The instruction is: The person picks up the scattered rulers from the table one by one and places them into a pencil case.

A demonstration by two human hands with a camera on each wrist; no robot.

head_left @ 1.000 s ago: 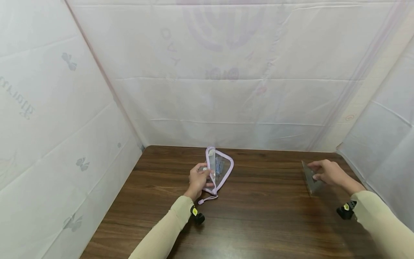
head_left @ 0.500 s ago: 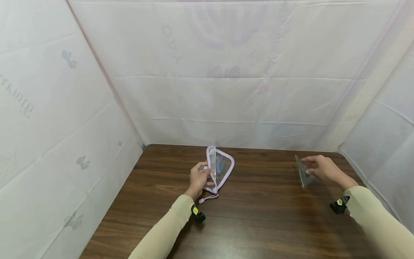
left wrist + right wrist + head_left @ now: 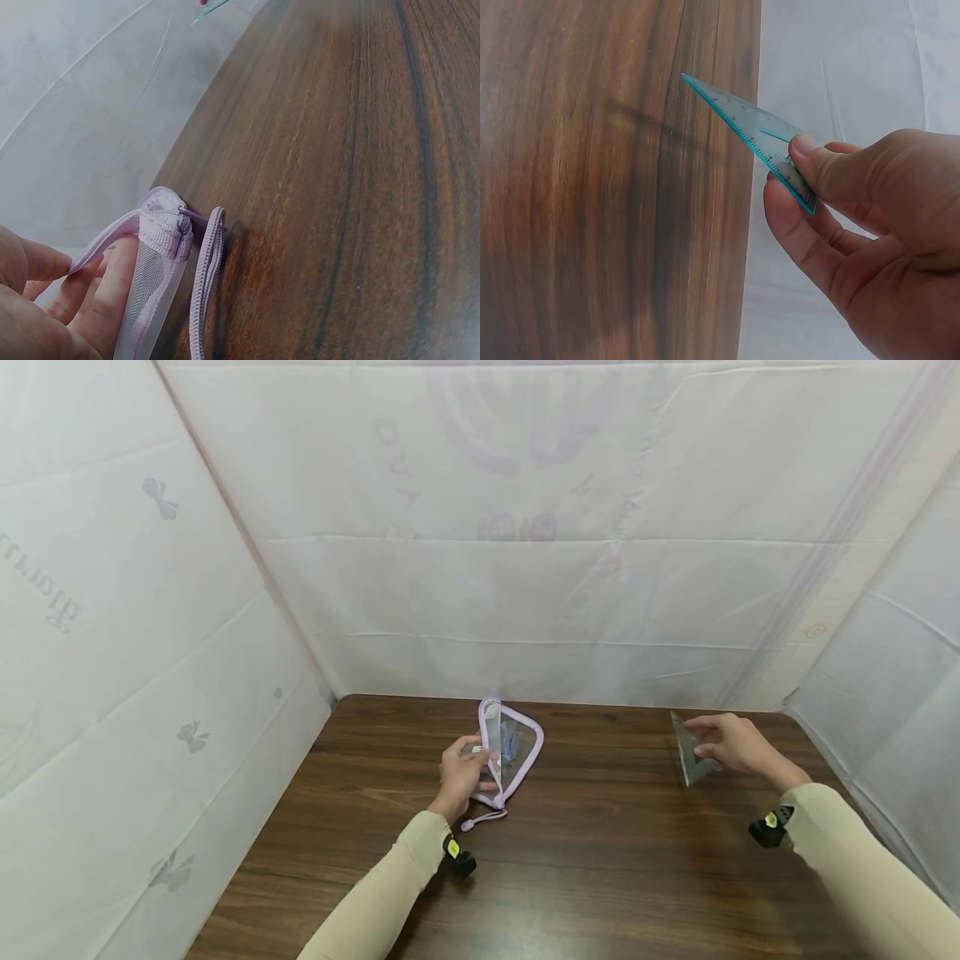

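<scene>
A see-through mesh zipper pouch (image 3: 525, 758) with lilac edging stands at the table's middle, its mouth spread apart. My left hand (image 3: 461, 774) pinches one lip of that opening; in the left wrist view the thumb and fingers (image 3: 105, 300) grip the lilac edge, and a zipper-pull cord (image 3: 206, 281) hangs beside it. Something bluish shows through the mesh. To the right, my right hand (image 3: 731, 745) holds a clear set square (image 3: 690, 756) above the wood. The right wrist view shows the set square (image 3: 754, 139) with teal edges and scale marks, pinched between thumb and fingers near one corner.
The dark wooden table (image 3: 592, 860) ends at a back edge against white printed sheeting (image 3: 480, 593). More sheeting rises along the left and right sides. A small black camera is strapped to each wrist.
My right hand has carried the set square leftward and slightly away from me. The left hand and the pouch have stayed nearly still.
</scene>
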